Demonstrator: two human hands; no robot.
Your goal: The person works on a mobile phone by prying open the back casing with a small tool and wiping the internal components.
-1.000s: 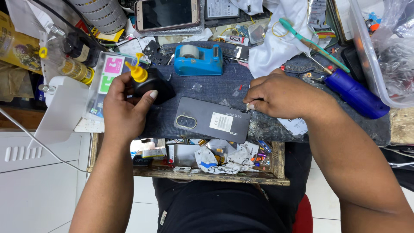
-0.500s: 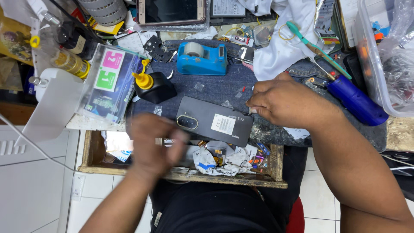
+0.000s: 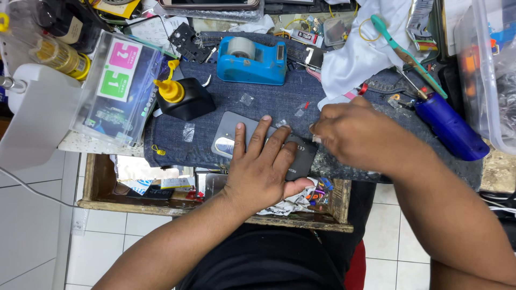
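Fingers (image 3: 257, 140) flat atop, seemingly, phone (image 3: 226, 134)

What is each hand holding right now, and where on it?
The left hand lies flat on the dark phone's back, pinning it to the denim mat. The right hand is at the phone's right end; any grip is hidden.

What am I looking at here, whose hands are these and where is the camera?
The camera sits on a person's head and looks straight down at a cluttered workbench covered with denim cloth. The left hand lies flat on a dark grey phone that is face down. The right hand rests at the phone's right end; whether it pinches anything is hidden. Around them lie a blue tape dispenser, a black bottle with a yellow nozzle, a blue-handled tool and a clear box.
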